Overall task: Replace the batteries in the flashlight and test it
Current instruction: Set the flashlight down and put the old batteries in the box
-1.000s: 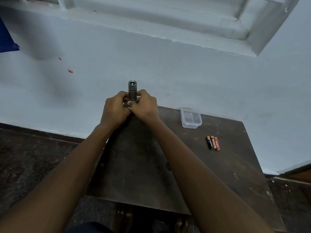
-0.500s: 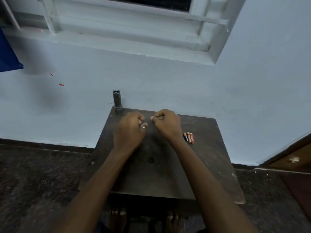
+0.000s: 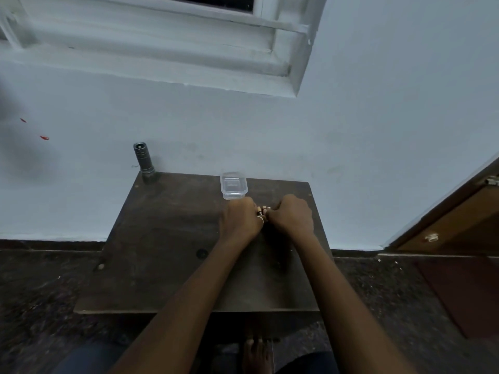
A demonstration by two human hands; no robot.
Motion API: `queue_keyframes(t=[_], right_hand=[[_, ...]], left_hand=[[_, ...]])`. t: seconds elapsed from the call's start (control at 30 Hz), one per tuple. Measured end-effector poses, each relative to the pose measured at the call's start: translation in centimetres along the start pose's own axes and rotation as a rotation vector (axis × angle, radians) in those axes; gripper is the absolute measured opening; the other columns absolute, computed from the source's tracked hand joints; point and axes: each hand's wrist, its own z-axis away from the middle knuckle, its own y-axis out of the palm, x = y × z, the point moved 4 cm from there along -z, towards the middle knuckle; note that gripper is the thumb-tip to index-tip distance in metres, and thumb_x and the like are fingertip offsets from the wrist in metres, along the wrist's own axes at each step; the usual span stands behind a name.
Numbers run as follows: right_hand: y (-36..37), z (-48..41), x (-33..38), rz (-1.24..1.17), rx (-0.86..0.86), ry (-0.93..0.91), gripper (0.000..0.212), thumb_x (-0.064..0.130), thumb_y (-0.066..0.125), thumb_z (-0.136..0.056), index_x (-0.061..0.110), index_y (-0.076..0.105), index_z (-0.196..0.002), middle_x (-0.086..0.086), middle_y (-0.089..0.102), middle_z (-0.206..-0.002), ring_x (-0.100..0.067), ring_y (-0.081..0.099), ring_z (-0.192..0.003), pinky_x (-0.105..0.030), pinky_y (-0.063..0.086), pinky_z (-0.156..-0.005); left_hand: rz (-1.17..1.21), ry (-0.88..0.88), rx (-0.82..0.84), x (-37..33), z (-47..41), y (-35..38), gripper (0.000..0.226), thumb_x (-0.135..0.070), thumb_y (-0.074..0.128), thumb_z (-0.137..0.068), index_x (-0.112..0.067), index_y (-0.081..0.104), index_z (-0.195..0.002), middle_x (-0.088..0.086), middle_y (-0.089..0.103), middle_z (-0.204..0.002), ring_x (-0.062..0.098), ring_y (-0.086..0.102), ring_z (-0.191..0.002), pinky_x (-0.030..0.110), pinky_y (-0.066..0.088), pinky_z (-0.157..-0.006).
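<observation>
The dark metal flashlight (image 3: 143, 160) stands upright, alone, on the far left corner of the brown table (image 3: 167, 238). The batteries (image 3: 263, 210) lie at the table's right side; only their black and orange ends show between my knuckles. My left hand (image 3: 240, 220) and my right hand (image 3: 293, 215) are side by side there, fingers curled down onto the batteries. The left hand wears a ring. Most of each battery is hidden under my fingers.
A small clear plastic container (image 3: 233, 186) sits at the table's far edge, just beyond my left hand. The table stands against a pale blue wall under a window sill. A wooden door (image 3: 459, 220) is at the right, and my bare foot (image 3: 256, 354) is below the table.
A second ago both hands held the flashlight at the far left corner. They let it go standing there and moved right across the table onto the batteries.
</observation>
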Motion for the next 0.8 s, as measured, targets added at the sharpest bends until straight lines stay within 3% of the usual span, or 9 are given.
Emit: queue_keyframes(t=[0.2, 0.33, 0.43, 0.53, 0.63, 0.7, 0.8], right_hand=[[0.0, -0.4, 0.6, 0.042, 0.044, -0.020, 0.024, 0.026, 0.069, -0.077, 0.003, 0.067, -0.085, -0.017, 0.069, -0.091, -0.037, 0.066, -0.089, -0.031, 0.045, -0.067], [-0.2, -0.2, 1.3, 0.119, 0.051, -0.066, 0.018, 0.021, 0.065, -0.086, 0.006, 0.056, -0.080, -0.013, 0.059, -0.083, -0.035, 0.060, -0.083, -0.031, 0.042, -0.066], [-0.2, 0.0, 1.9, 0.195, 0.050, -0.093, 0.016, 0.022, 0.064, -0.090, 0.008, 0.056, -0.088, -0.015, 0.066, -0.099, -0.033, 0.059, -0.086, -0.032, 0.043, -0.069], [-0.2, 0.1, 2.5, 0.294, 0.036, -0.141, 0.022, 0.025, 0.063, -0.092, 0.008, 0.062, -0.105, -0.014, 0.067, -0.113, -0.036, 0.063, -0.105, -0.033, 0.042, -0.074], [-0.3, 0.0, 3.1, 0.359, 0.000, -0.197, 0.021, 0.024, 0.060, -0.093, 0.010, 0.064, -0.108, -0.013, 0.066, -0.116, -0.035, 0.063, -0.108, -0.034, 0.042, -0.075], [-0.7, -0.5, 3.7, 0.335, -0.036, -0.211, 0.019, 0.020, 0.059, -0.092, 0.011, 0.066, -0.107, -0.011, 0.067, -0.112, -0.034, 0.063, -0.105, -0.033, 0.042, -0.073], [-1.6, -1.6, 5.3, 0.269, -0.128, -0.275, 0.015, 0.013, 0.060, -0.089, 0.013, 0.070, -0.100, -0.008, 0.069, -0.103, -0.031, 0.065, -0.095, -0.034, 0.048, -0.069]], left_hand=[[-0.097, 0.024, -0.011, -0.5, -0.2, 0.1, 0.018, -0.025, 0.061, -0.085, -0.010, 0.065, -0.093, 0.012, 0.067, -0.101, 0.034, 0.063, -0.097, 0.033, 0.043, -0.067], [-0.260, 0.087, -0.045, -1.1, 0.3, -0.2, 0.015, -0.022, 0.055, -0.088, -0.008, 0.059, -0.093, 0.015, 0.066, -0.101, 0.036, 0.062, -0.097, 0.033, 0.038, -0.068], [-0.375, 0.146, -0.067, -1.6, 0.7, -1.1, 0.015, -0.022, 0.053, -0.089, -0.010, 0.060, -0.094, 0.014, 0.066, -0.103, 0.035, 0.063, -0.097, 0.033, 0.037, -0.068], [-0.465, 0.234, -0.183, -1.6, 1.2, -2.9, 0.018, -0.023, 0.056, -0.090, -0.009, 0.065, -0.096, 0.013, 0.067, -0.101, 0.035, 0.065, -0.092, 0.032, 0.035, -0.063], [-0.511, 0.338, -0.411, -1.4, 0.0, -5.9, 0.015, -0.025, 0.071, -0.080, -0.011, 0.067, -0.078, 0.011, 0.064, -0.080, 0.033, 0.064, -0.068, 0.030, 0.032, -0.054], [-0.544, 0.317, -0.365, -0.7, -2.4, -7.3, 0.011, -0.024, 0.067, -0.083, -0.015, 0.068, -0.089, 0.008, 0.060, -0.095, 0.029, 0.060, -0.087, 0.031, 0.035, -0.059], [-0.586, 0.213, -0.127, 0.2, -6.4, -8.0, 0.021, -0.019, 0.062, -0.088, -0.016, 0.067, -0.108, 0.007, 0.050, -0.120, 0.027, 0.043, -0.116, 0.036, 0.040, -0.069]])
